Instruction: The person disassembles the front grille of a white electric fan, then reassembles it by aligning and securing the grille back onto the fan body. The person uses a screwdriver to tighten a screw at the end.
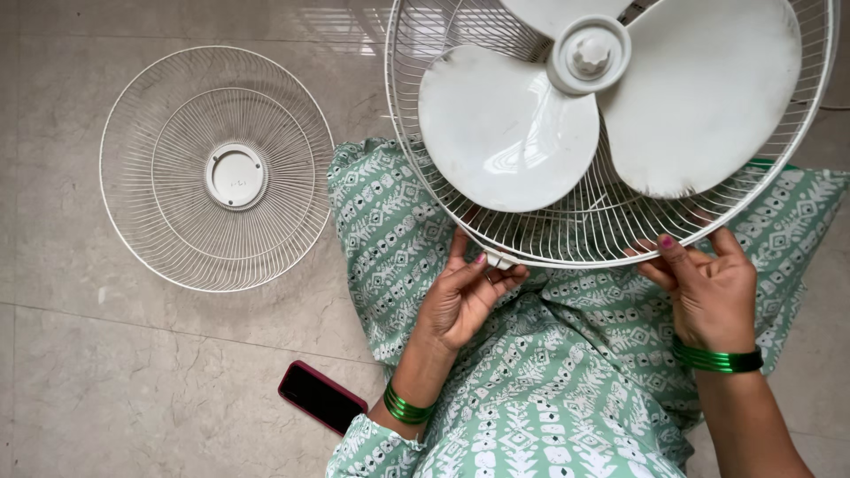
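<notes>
A white fan (611, 124) lies face up over my lap, its three blades and hub cap bare inside the rear wire guard (416, 177). My left hand (462, 296) grips the guard's lower rim at a small white clip (498, 259), fingers curled around it. On the lower right of the same rim, my right hand (704, 288) holds the wire edge with its fingers closed. Both wrists carry green bangles.
The detached front wire guard (217, 168) lies flat on the grey tiled floor (133, 381) to the left. A dark phone in a red case (321, 396) rests on the floor beside my left forearm. Green patterned cloth covers my lap.
</notes>
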